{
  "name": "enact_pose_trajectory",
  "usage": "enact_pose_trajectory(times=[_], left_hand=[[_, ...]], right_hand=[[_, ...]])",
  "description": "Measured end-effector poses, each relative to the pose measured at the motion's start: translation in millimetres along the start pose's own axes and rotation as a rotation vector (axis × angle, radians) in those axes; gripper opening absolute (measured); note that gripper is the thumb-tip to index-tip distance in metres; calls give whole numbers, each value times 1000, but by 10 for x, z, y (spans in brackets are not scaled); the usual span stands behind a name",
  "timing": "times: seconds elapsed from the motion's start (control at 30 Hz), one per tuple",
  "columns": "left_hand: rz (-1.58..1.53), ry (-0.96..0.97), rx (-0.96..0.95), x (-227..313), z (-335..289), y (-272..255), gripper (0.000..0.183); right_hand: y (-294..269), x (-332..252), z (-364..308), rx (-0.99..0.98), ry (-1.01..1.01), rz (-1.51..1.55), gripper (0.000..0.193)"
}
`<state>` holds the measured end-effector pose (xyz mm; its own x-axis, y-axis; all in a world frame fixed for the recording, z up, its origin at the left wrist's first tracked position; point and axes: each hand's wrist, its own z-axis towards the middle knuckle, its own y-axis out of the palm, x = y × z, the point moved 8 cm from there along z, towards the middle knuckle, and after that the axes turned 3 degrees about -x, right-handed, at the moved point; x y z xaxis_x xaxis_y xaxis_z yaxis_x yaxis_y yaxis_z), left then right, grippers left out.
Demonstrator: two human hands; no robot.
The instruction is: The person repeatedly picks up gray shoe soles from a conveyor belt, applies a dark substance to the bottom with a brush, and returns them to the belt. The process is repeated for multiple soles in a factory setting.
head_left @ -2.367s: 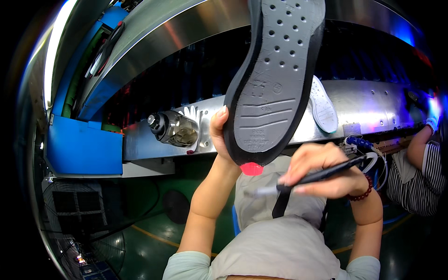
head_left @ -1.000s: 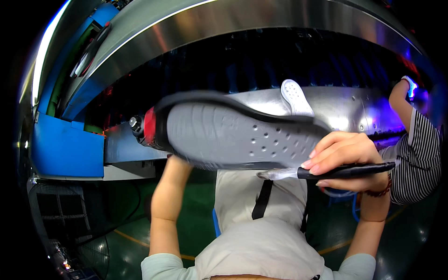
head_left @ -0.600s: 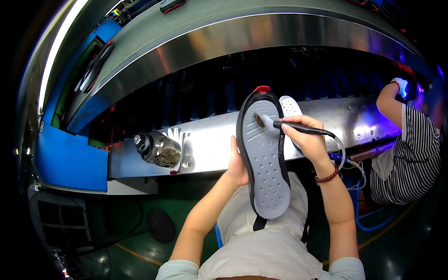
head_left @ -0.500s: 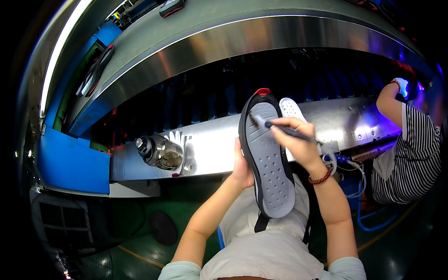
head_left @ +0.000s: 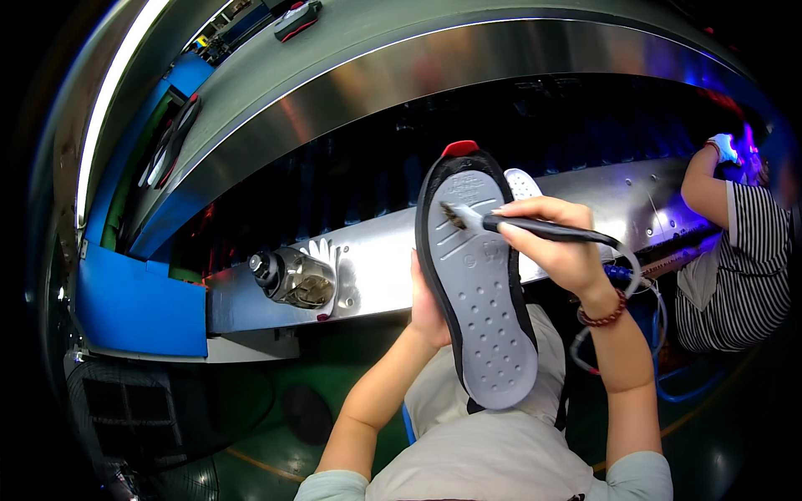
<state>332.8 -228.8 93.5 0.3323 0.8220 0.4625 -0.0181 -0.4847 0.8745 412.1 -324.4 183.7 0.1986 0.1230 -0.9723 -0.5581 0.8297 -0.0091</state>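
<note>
A shoe sole (head_left: 491, 334) with a grey dimpled inner face, a black rim and a red tip stands tilted before me, its lower end at my lap. My left hand (head_left: 429, 313) is closed around its left edge, with the fingers hidden behind it. Between the fingers of my right hand (head_left: 564, 242) is a brush (head_left: 547, 228) with a black handle and a pale tube running from its rear end. Its dark, splayed bristles touch the grey face near the upper left, over moulded lines. Behind the sole, a white perforated piece (head_left: 522, 185) partly shows.
A dark bottle (head_left: 294, 280) and a white glove (head_left: 324, 252) rest on the metal ledge (head_left: 376, 265). Beyond runs a curved belt (head_left: 401, 25) carrying shoe parts (head_left: 297, 20). At right, a person in a striped garment (head_left: 739, 271) works under violet light. A blue panel (head_left: 142, 301) stands left.
The brush has turned flatter and its bristles sit slightly lower on the grey face. My right hand has shifted right. A shoe part on the belt has moved left.
</note>
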Motion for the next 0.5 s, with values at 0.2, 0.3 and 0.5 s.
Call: enact_pose_trajectory(times=[0.2, 0.3, 0.5], left_hand=[[1, 219, 233, 243, -55, -95, 78], [74, 266, 267, 320, -72, -44, 80], [204, 417, 238, 540, -32, -244, 91]], right_hand=[[420, -135, -273, -442, -82, 112, 18], [170, 35, -183, -195, 159, 172, 17], [365, -31, -398, -563, -8, 126, 22]])
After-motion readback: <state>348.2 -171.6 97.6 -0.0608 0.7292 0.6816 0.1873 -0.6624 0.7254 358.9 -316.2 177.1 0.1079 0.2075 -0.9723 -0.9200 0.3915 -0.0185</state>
